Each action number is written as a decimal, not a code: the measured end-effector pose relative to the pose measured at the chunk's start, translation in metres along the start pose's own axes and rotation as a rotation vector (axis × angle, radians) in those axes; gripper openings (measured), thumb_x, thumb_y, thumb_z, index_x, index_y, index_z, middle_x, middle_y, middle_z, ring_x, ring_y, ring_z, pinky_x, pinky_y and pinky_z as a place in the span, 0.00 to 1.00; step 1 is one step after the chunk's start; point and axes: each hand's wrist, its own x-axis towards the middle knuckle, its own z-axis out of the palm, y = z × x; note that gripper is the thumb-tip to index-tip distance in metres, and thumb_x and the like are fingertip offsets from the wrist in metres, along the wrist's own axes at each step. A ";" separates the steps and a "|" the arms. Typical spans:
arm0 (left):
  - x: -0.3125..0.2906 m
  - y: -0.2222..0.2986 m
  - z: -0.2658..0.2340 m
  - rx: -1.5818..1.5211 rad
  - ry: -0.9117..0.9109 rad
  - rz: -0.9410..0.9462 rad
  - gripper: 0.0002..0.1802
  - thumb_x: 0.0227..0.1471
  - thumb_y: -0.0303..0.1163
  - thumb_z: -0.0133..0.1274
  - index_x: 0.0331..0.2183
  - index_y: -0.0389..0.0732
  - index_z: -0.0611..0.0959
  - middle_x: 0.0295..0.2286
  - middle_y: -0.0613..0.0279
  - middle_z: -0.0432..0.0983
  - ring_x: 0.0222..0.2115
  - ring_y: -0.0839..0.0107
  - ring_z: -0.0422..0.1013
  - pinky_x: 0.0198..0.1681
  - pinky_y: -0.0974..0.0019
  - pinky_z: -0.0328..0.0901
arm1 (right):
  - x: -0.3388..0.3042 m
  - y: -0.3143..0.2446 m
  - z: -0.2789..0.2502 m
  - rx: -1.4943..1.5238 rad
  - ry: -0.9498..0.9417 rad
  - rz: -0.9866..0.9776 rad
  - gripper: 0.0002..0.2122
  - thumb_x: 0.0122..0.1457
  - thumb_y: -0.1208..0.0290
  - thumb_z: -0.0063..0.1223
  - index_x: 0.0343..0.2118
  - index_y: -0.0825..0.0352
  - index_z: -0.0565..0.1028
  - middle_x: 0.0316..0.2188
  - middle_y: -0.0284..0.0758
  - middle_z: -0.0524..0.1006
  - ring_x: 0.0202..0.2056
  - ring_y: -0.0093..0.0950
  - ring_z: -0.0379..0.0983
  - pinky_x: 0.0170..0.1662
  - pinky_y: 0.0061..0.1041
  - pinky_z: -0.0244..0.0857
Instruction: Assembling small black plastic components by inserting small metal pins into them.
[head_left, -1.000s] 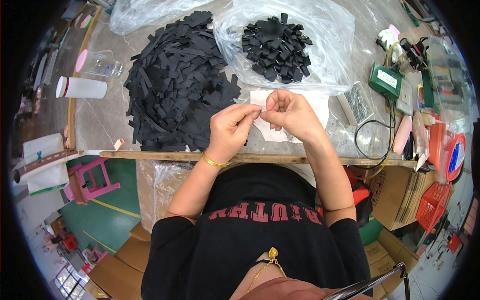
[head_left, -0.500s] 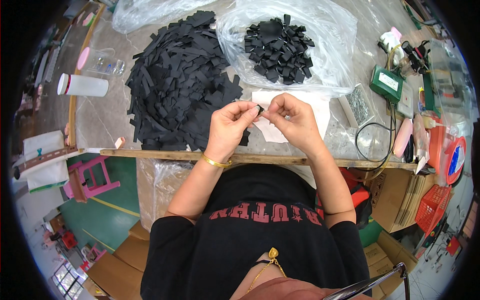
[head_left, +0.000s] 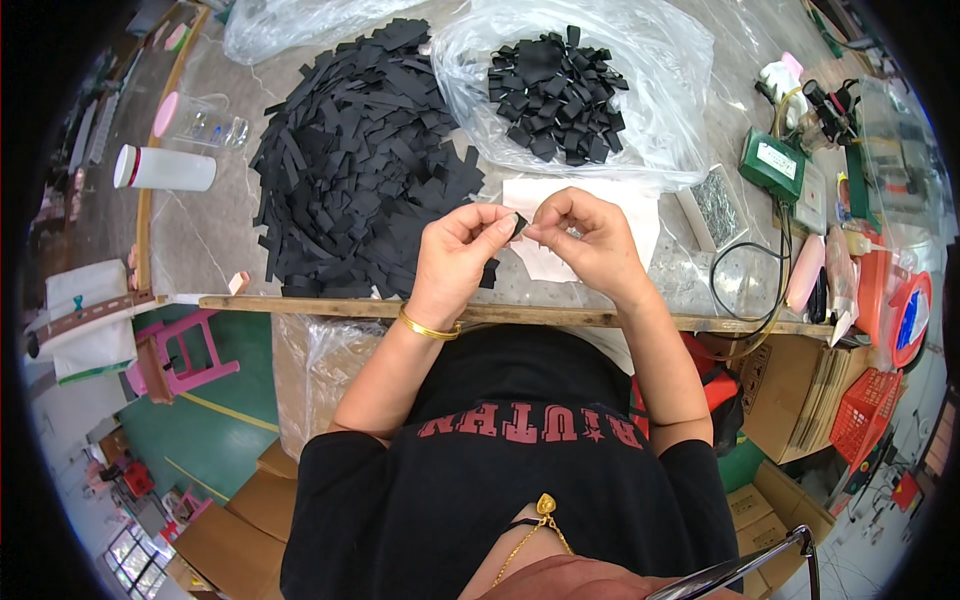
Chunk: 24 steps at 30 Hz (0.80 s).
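Between the thumb and forefinger of my left hand point(head_left: 458, 255) is a small black fabric strip point(head_left: 520, 224), which looks folded over. My right hand point(head_left: 598, 245) pinches right beside it, fingers closed; whatever lies at those fingertips is too small to make out. Both hands are over a white sheet point(head_left: 545, 262) near the table's front edge. Left of them spreads a big heap of flat black strips point(head_left: 360, 170). Beyond them, folded black loops point(head_left: 560, 105) are piled on a clear plastic bag point(head_left: 665, 100). An open box of small metal pieces point(head_left: 716, 208) is right of the sheet.
A wooden edge strip point(head_left: 300, 306) borders the table. At the left lie a white bottle point(head_left: 170, 170) and a clear jar point(head_left: 205, 127) with a pink lid. On the right are a green box point(head_left: 772, 163), black cables point(head_left: 740, 285) and a red container point(head_left: 905, 325).
The hands hardly move. The black strip tilts slightly at my left fingertips, while my right fingertips stay close against it.
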 end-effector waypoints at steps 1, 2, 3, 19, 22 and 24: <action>0.000 0.001 0.000 -0.044 -0.005 -0.026 0.07 0.47 0.26 0.52 0.31 0.33 0.78 0.23 0.66 0.73 0.23 0.82 0.64 0.26 0.80 0.58 | 0.000 0.000 0.001 0.036 0.007 -0.008 0.05 0.46 0.82 0.53 0.22 0.71 0.68 0.21 0.28 0.70 0.24 0.15 0.65 0.29 0.15 0.61; 0.000 0.001 -0.001 -0.088 -0.010 -0.052 0.07 0.47 0.25 0.52 0.31 0.32 0.77 0.23 0.65 0.73 0.23 0.82 0.65 0.26 0.80 0.58 | 0.000 0.001 0.002 0.072 0.014 -0.016 0.05 0.46 0.82 0.53 0.22 0.71 0.68 0.21 0.28 0.70 0.24 0.15 0.65 0.29 0.15 0.62; 0.001 0.000 -0.001 -0.088 -0.011 -0.053 0.07 0.47 0.25 0.52 0.31 0.32 0.77 0.23 0.65 0.73 0.23 0.82 0.65 0.26 0.80 0.58 | 0.000 0.001 0.003 0.072 0.015 -0.016 0.05 0.46 0.82 0.53 0.22 0.71 0.68 0.21 0.28 0.70 0.24 0.15 0.65 0.29 0.15 0.62; -0.004 0.003 0.003 -0.057 -0.020 0.028 0.08 0.47 0.24 0.52 0.32 0.31 0.78 0.25 0.63 0.74 0.25 0.80 0.68 0.28 0.79 0.60 | 0.000 -0.010 -0.002 0.124 -0.008 0.091 0.05 0.47 0.81 0.54 0.23 0.69 0.68 0.21 0.27 0.70 0.24 0.14 0.64 0.29 0.14 0.60; -0.005 0.004 0.002 -0.045 -0.037 0.027 0.07 0.47 0.24 0.52 0.31 0.32 0.78 0.25 0.64 0.74 0.25 0.81 0.68 0.29 0.80 0.60 | -0.001 -0.008 -0.002 0.129 -0.014 0.084 0.05 0.47 0.81 0.54 0.23 0.69 0.68 0.21 0.26 0.70 0.24 0.14 0.64 0.28 0.13 0.60; -0.005 0.003 0.002 -0.040 -0.044 0.031 0.07 0.47 0.24 0.52 0.31 0.32 0.78 0.25 0.65 0.74 0.24 0.82 0.67 0.29 0.80 0.60 | -0.001 -0.008 -0.002 0.149 -0.019 0.080 0.05 0.47 0.81 0.54 0.24 0.69 0.68 0.21 0.27 0.70 0.24 0.14 0.65 0.28 0.13 0.60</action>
